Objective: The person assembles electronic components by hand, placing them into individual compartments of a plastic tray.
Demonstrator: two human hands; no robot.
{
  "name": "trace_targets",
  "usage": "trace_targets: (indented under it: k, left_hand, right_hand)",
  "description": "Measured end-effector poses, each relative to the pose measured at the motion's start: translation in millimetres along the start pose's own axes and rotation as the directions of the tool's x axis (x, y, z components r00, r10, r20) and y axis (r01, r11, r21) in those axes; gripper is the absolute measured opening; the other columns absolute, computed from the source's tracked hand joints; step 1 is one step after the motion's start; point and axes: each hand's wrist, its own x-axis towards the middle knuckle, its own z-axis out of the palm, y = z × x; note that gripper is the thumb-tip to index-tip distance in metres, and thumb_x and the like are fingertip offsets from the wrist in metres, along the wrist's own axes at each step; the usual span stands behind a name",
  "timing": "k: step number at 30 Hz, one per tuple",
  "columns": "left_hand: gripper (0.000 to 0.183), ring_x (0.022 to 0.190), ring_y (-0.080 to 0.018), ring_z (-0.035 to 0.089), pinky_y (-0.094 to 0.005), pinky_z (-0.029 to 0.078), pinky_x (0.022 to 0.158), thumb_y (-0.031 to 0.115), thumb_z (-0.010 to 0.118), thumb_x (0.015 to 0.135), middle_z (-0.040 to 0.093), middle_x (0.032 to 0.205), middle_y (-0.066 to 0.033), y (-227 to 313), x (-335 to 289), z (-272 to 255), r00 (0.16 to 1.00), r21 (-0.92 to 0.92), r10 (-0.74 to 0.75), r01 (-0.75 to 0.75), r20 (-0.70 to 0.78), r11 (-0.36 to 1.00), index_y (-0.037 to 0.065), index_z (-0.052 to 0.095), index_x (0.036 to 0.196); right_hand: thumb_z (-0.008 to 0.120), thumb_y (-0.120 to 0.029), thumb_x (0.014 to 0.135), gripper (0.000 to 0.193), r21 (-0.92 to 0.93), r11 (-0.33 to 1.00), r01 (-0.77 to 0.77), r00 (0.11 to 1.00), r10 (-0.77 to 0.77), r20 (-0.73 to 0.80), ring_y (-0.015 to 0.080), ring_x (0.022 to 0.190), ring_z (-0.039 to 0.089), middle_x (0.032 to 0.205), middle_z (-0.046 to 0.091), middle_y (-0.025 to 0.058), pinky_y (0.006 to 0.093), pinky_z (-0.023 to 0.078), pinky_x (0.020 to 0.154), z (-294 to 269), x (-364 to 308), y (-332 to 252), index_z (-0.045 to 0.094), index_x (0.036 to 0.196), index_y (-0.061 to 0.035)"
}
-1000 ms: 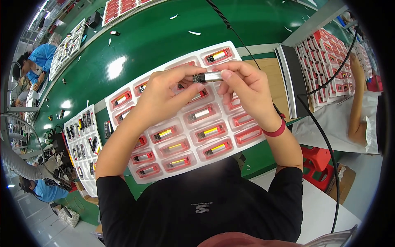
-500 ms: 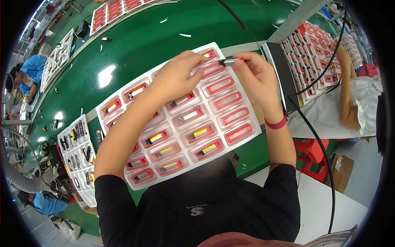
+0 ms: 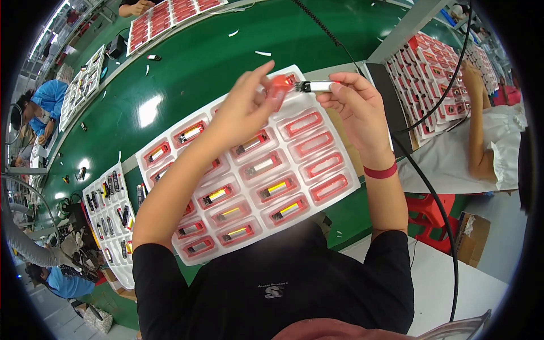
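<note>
Left hand (image 3: 249, 103) pinches a translucent red shell (image 3: 281, 86), motion-blurred, over the molded white tray's (image 3: 302, 192) far-right corner. Right hand (image 3: 358, 105) grips a slim silvery bar (image 3: 319, 86), black-ended, at the tray's right edge. Rounded tray pockets hold oblong red cases (image 3: 329, 187).

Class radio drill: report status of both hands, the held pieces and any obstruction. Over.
Left hand gripping blurred red case. Right hand pinching silver piece, dark end toward case. White tray beneath; no obstruction seen between pieces.

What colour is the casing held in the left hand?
The casing in the left hand is red, though blurred; it shows best in the head view.
</note>
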Motion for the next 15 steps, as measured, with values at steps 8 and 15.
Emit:
trace_targets:
  k: [8,15]
  left_hand:
    - [0.046,0.125,-0.0173,0.061,-0.0339,0.052,0.107,-0.016,0.049,0.095,0.053,0.143,-0.0102,-3.4,-59.0,-4.5,0.998,-0.610,0.003,0.040,0.069,0.792,0.003,0.047,0.138]
    - [0.050,0.122,-0.0109,0.058,-0.0283,0.051,0.104,-0.012,0.052,0.098,0.056,0.136,-0.0060,2.8,-69.4,7.8,1.000,-0.618,-0.015,0.024,0.020,0.785,0.003,0.046,0.146]
  right_hand:
    - [0.070,0.002,0.094,0.018,-0.224,0.975,-0.002,0.992,0.030,0.121,0.0116,0.087,0.069,0.099,0.072,0.0063,0.0248,0.055,0.081,45.9,-15.9,15.8,0.068,0.113,0.0024]
    - [0.073,0.003,0.093,0.019,-0.303,0.953,0.009,0.997,0.015,0.076,0.0079,0.090,0.066,0.099,0.073,0.0035,0.0229,0.053,0.078,57.8,-25.1,32.7,0.070,0.111,0.0008]
